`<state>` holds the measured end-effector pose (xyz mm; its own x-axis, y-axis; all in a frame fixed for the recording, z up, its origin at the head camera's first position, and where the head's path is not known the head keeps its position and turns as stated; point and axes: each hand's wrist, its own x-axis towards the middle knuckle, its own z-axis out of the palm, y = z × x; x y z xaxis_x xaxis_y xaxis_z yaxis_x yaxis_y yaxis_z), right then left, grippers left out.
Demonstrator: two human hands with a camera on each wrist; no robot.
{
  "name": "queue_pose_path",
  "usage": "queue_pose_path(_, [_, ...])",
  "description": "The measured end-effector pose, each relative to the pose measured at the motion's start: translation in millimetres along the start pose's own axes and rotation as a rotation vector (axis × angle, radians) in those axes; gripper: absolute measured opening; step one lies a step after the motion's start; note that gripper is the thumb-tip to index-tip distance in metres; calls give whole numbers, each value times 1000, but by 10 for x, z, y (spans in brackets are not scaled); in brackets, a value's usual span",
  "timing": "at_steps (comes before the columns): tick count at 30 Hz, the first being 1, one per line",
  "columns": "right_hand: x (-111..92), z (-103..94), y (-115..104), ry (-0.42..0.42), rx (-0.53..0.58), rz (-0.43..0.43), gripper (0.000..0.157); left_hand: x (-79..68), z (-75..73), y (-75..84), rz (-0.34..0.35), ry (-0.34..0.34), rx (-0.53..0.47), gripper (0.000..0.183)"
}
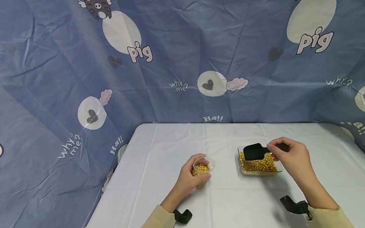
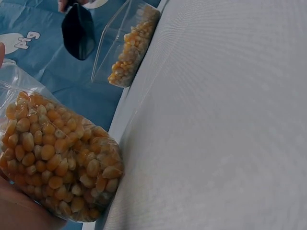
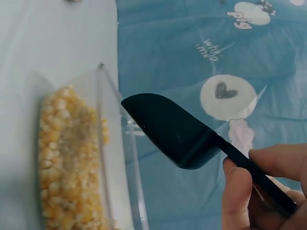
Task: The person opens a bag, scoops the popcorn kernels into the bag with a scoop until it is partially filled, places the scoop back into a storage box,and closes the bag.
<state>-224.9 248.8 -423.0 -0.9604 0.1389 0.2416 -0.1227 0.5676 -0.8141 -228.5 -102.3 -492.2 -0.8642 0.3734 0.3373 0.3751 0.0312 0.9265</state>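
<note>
The right hand [image 1: 291, 158] pinches the handle of a black plastic scoop [image 1: 255, 151] between thumb and curled fingertips [image 3: 237, 189], well back from the bowl of the scoop. The scoop hangs just above the clear rectangular tray of corn kernels [image 1: 259, 165], its mouth turned toward the tray's far-left corner; I cannot tell whether any kernels sit in it, though in the right wrist view its underside looks clean and nothing spills from the lip.

The left hand [image 1: 189, 178] is wrapped round a small clear plastic bag of corn kernels [image 1: 201, 170], thumb on the near side and fingers curled behind, holding it upright on the white tablecloth [image 1: 233, 203] to the left of the tray and well apart from it. The left wrist view shows the bag [image 2: 57, 158] bulging and already quite full, its film stretched over the kernels.

The likely trouble, as I judge it: the bag's mouth is narrow and soft, while the scoop is broad, so kernels could run off the scoop's sides and scatter on the cloth between tray and bag. A grip so far back on the handle gives little control of tilt. Squeezing the full bag harder could also pinch its mouth closed or push kernels out.
</note>
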Motion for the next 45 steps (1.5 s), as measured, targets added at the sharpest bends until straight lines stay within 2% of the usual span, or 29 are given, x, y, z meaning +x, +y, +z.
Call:
queue_pose_path(6, [14,50,120,-48,13,36,28,-6,4,82,-26,-11,-15,62])
queue_pose_path(12, [14,108,229,-81,-62,52,31,1,9,79,-23,-29,-11,63])
queue_pose_path(20, [9,161,299,-31,-210,-38,19,18,13,90,-29,-30,-25,62])
queue_pose_path(31, [9,174,399,3,-292,-10,21,8,6,91,-31,-26,-13,62])
queue_pose_path(36, [5,193,452,40,-322,-47,17,0,-7,109,-25,-22,3,61])
queue_pose_path(39, [-5,210,484,77,-342,-82,13,-4,-8,96,-24,-26,8,61])
queue_pose_path(45, [-15,248,510,109,-366,-111,16,-1,-3,-160,-38,-8,39,64])
